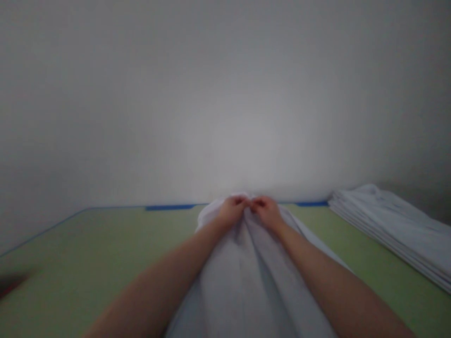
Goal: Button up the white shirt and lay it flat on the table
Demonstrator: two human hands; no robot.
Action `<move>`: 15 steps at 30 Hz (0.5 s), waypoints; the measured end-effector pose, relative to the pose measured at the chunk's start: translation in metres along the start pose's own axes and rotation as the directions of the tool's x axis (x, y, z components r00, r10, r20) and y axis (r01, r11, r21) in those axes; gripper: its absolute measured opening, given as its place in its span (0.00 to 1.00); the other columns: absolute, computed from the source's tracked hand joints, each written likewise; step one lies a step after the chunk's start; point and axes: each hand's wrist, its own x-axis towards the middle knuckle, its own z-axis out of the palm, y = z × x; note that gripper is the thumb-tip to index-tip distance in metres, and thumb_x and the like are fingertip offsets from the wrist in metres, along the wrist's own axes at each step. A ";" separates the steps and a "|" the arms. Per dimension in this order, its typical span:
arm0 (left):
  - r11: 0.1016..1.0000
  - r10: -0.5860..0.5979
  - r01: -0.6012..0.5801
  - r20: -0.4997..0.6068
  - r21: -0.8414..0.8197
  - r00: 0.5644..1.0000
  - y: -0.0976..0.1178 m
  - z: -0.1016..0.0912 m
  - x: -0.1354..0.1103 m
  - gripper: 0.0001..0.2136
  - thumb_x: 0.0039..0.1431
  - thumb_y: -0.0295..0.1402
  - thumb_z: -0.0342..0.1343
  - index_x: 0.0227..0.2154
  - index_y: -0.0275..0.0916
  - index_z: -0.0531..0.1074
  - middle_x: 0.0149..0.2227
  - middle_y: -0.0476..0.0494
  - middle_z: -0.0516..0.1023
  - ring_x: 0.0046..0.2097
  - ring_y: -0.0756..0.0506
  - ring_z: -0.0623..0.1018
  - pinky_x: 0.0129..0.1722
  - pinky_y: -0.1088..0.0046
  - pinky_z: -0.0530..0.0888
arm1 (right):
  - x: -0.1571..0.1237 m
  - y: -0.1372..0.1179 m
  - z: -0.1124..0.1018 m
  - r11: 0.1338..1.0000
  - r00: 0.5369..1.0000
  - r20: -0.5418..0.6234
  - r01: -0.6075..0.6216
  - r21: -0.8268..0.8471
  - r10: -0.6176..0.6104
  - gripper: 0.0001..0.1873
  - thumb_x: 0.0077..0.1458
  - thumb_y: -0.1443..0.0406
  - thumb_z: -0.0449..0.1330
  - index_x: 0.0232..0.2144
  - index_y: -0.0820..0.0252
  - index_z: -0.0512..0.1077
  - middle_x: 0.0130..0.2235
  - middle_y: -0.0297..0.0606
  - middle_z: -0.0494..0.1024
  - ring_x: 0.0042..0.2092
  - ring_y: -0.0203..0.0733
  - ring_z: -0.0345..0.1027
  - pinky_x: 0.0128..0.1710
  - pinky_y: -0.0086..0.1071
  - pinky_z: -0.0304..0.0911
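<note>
A white cloth garment (229, 291) runs from the bottom of the view up to the far edge of the table, with long folds down its middle. At its far end my left hand (233, 210) is closed in a pinch on the fabric. Close beside it, almost touching, my right hand (266, 212) pinches the same bunched part. Both arms stretch forward over the cloth. What kind of garment it is cannot be made out, as the picture is dim and blurred.
A pale green table top (116, 249) with a blue edge (169, 207) meets a plain grey wall (225, 94). On the right lies a stack of folded white cloths (394, 220). A dark and red blurred object (12, 284) shows at the left edge.
</note>
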 end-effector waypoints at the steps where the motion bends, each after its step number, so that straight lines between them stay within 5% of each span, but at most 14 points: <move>1: 0.998 0.047 -0.048 0.030 0.036 0.998 0.001 -0.004 0.000 0.13 0.57 0.38 0.49 0.29 0.37 0.75 0.30 0.49 0.77 0.35 0.50 0.74 0.37 0.79 0.69 | 0.000 -0.001 0.000 0.996 0.999 0.018 -0.038 0.078 0.036 0.12 0.47 0.58 0.60 0.22 0.63 0.72 0.22 0.33 0.72 0.27 0.34 0.64 0.31 0.27 0.59; 5: 0.962 0.216 -0.227 0.086 0.149 0.973 0.008 -0.014 -0.002 0.14 0.59 0.39 0.48 0.30 0.36 0.74 0.29 0.49 0.76 0.34 0.51 0.72 0.36 0.79 0.68 | 0.000 0.000 0.001 0.882 0.974 0.090 -0.227 0.414 0.208 0.10 0.41 0.61 0.63 0.23 0.61 0.69 0.21 0.30 0.69 0.25 0.32 0.61 0.27 0.27 0.57; 9: 0.908 0.295 -0.309 0.094 0.284 0.951 0.015 -0.016 -0.004 0.11 0.58 0.37 0.50 0.29 0.38 0.74 0.29 0.49 0.76 0.33 0.51 0.72 0.35 0.79 0.67 | 0.002 0.002 0.003 0.811 0.943 0.197 -0.332 0.482 0.269 0.11 0.42 0.59 0.60 0.23 0.61 0.66 0.20 0.30 0.66 0.23 0.32 0.59 0.24 0.27 0.55; 13: 0.928 0.164 -0.150 -0.012 0.340 0.986 0.010 -0.014 0.001 0.09 0.56 0.36 0.52 0.32 0.39 0.75 0.32 0.47 0.78 0.34 0.50 0.74 0.34 0.79 0.69 | 0.005 0.000 0.005 0.860 0.950 0.187 -0.306 0.409 0.249 0.13 0.43 0.57 0.61 0.27 0.62 0.68 0.22 0.31 0.68 0.23 0.31 0.59 0.23 0.26 0.53; 15: 0.931 0.041 -0.001 -0.102 0.366 0.994 0.005 -0.013 0.007 0.10 0.56 0.36 0.52 0.34 0.37 0.75 0.32 0.45 0.79 0.34 0.49 0.75 0.32 0.78 0.70 | 0.006 0.000 0.005 0.956 0.972 0.144 -0.214 0.200 0.188 0.17 0.39 0.58 0.65 0.30 0.62 0.68 0.23 0.30 0.68 0.24 0.31 0.58 0.24 0.26 0.53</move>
